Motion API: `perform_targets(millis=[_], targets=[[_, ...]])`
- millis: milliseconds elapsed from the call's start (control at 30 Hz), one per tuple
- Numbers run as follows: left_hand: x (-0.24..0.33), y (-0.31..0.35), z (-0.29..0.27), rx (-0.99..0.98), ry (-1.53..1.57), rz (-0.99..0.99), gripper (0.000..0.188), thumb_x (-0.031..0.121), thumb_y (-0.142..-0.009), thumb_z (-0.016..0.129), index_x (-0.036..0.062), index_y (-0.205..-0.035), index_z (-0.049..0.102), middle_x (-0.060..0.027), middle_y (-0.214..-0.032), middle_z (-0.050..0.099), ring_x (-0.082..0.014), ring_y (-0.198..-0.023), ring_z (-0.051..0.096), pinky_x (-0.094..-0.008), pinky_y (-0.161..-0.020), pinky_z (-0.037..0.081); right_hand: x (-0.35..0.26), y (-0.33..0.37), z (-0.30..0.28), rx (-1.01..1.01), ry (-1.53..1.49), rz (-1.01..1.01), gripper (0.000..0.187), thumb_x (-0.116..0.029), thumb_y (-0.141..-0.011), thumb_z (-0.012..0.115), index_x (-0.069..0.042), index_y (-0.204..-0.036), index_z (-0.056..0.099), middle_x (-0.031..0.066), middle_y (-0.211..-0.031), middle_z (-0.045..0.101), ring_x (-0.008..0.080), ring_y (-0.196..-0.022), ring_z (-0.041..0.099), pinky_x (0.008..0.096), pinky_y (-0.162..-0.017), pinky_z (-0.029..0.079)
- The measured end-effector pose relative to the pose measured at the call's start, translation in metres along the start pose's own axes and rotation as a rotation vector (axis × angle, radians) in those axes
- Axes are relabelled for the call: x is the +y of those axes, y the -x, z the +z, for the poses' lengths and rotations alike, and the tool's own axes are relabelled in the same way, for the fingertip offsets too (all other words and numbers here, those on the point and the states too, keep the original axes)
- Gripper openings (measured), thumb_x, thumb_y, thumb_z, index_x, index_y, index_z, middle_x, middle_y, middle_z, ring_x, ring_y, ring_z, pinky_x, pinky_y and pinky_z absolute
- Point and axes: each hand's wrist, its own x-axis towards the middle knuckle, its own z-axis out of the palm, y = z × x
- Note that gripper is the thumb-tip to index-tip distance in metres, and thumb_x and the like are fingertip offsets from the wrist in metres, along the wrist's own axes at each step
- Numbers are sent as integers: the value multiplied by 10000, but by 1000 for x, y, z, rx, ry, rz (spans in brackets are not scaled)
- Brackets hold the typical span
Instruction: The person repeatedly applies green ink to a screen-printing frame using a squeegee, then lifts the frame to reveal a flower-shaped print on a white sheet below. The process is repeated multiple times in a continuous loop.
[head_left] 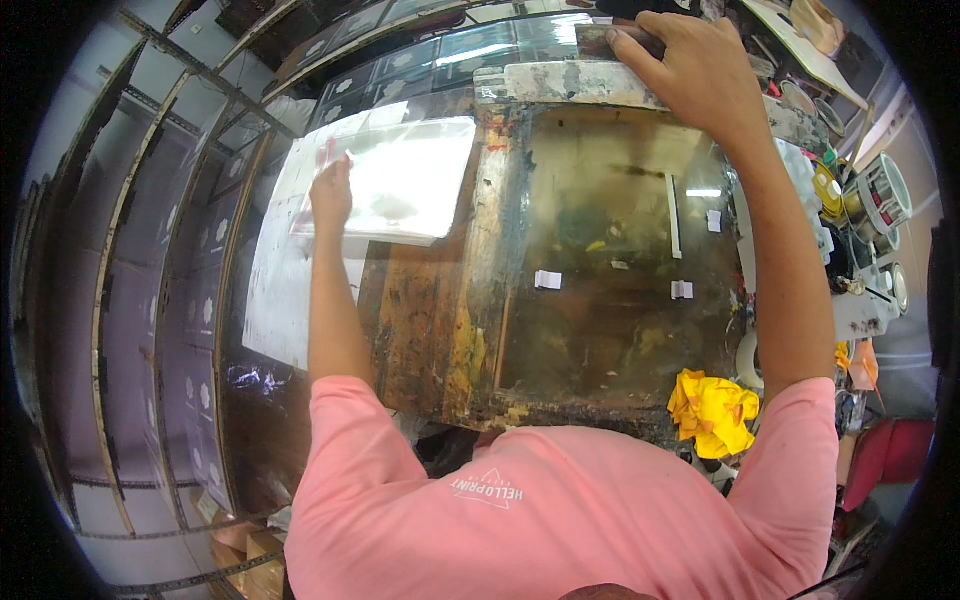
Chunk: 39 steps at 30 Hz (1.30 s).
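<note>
My left hand (pixel 332 192) is at the left side of a stack of glossy, clear-looking sheets (pixel 415 175). Its fingers are closed at the sheets' edge, seemingly pinching the top sheet. At the far side of the table, my right hand (pixel 695 62) is wrapped over a brown wooden piece (pixel 622 42), its thumb along the near side; the other fingers are partly hidden. Just below lies a paint-smeared pale bar (pixel 575 84). Between my arms is a glassy, stained work surface (pixel 610 200) with small white tabs (pixel 548 280) and a narrow white strip (pixel 673 215) on it.
A crumpled yellow cloth (pixel 713 412) lies at the near right corner. Paint cans (pixel 880 195) and a yellow container (pixel 828 190) crowd the right side. Metal racks (pixel 160 250) stand at left, with printed sheets (pixel 440 62) beyond the table. White paper (pixel 275 290) lies under the stack.
</note>
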Motion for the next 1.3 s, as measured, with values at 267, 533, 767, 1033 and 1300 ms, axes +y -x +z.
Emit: perform_targets(millis=[267,533,767,1033,1300], targets=[[123,51,10,-215,-366,317,535,495,-1100,497,54,-1192,785,-292,-1124,736,-457,-1133,688,-498,-1187,414,7,-2,-6,25,-33,70,479,-469,-928,612,-23,-796,726,189,-807,736,377,-837,719,504,-786,471],[198,165,140,-375,-417,554,455,364,-1132,428,63,-1239,753,-180,-1079,782,-328,-1083,734,-629,-1260,200,18,2,12,43,-38,59,520,-494,-935,598,-11,-795,728,201,-835,737,377,-858,714,498,-814,464],[227,247,254,-508,-251,728,959,803,-970,451,19,-1514,548,-269,-1574,503,-441,-1531,387,-678,-1270,95,23,6,22,74,-86,25,534,-485,-932,592,13,-798,734,215,-795,725,398,-823,707,512,-816,468],[242,270,293,-607,-148,764,1240,962,-765,537,29,-1579,474,-241,-1695,328,-425,-1592,254,-694,-1268,20,40,1,36,45,-52,53,567,-495,-938,554,12,-778,749,233,-778,725,403,-799,710,512,-835,483],[251,281,294,-586,-118,807,1220,966,-763,518,30,-1545,526,-244,-1633,426,-420,-1566,307,-711,-1262,17,46,-1,38,30,-30,44,555,-481,-923,555,10,-752,751,234,-747,717,400,-770,711,495,-823,499]])
